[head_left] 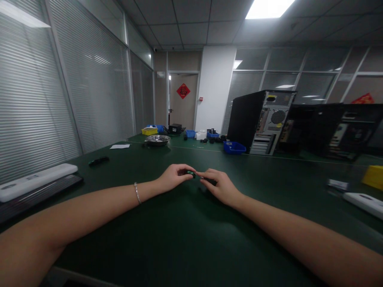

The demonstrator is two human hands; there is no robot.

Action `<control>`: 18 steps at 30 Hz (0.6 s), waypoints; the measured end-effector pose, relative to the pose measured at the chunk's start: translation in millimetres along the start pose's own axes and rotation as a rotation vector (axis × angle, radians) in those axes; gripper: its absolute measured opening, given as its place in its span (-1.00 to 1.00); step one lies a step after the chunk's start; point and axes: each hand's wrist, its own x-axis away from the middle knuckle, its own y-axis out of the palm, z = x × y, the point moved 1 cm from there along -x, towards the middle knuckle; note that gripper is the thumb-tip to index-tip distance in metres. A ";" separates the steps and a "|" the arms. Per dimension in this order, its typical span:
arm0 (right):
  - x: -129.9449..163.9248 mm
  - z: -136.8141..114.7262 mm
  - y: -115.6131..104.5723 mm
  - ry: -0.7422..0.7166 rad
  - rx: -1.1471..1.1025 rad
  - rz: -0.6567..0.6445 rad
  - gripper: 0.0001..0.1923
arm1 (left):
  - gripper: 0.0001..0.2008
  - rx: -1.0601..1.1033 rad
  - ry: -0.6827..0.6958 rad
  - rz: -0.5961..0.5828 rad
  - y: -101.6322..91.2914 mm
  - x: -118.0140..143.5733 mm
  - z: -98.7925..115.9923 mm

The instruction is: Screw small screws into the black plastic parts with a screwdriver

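My left hand (173, 177) is closed, with thumb and fingers pinching a small dark part with green on it (190, 173) just above the green table (191, 231). The part is too small to name. From the other side my right hand (220, 185) meets it, index fingertip at the part's edge. The right thumb sits a little below, apart from the index finger, and I see nothing held between them. A pale bracelet (137, 193) circles my left wrist.
A dark object (99, 160) and white paper (119, 146) lie left, near a long white device (38, 181). Behind stand a metal bowl (157, 140), a blue bin (234, 148) and a computer tower (260, 121). Another white device (365, 202) is at right.
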 end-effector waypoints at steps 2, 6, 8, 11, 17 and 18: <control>0.1 -0.7 -0.6 -0.005 0.009 -0.003 -0.64 | -0.71 0.022 -0.010 -0.005 0.3 0.2 -0.2; 0.3 0.1 0.5 -0.016 0.026 0.000 -0.63 | -0.70 0.089 -0.041 -0.022 0.9 0.9 -1.4; 0.6 1.3 2.0 -0.027 0.036 0.011 -0.62 | -0.69 0.128 -0.069 -0.030 1.5 0.7 -2.1; 1.1 2.0 3.3 -0.048 0.035 0.029 -0.61 | -0.68 0.174 -0.103 -0.021 2.7 -0.1 -2.2; 0.5 0.1 2.5 -0.078 0.006 0.016 -0.61 | -0.70 0.207 -0.125 0.004 3.4 -1.1 -2.3; 0.3 0.1 2.5 -0.083 -0.001 0.016 -0.61 | -0.70 0.215 -0.124 0.002 3.3 -1.2 -2.9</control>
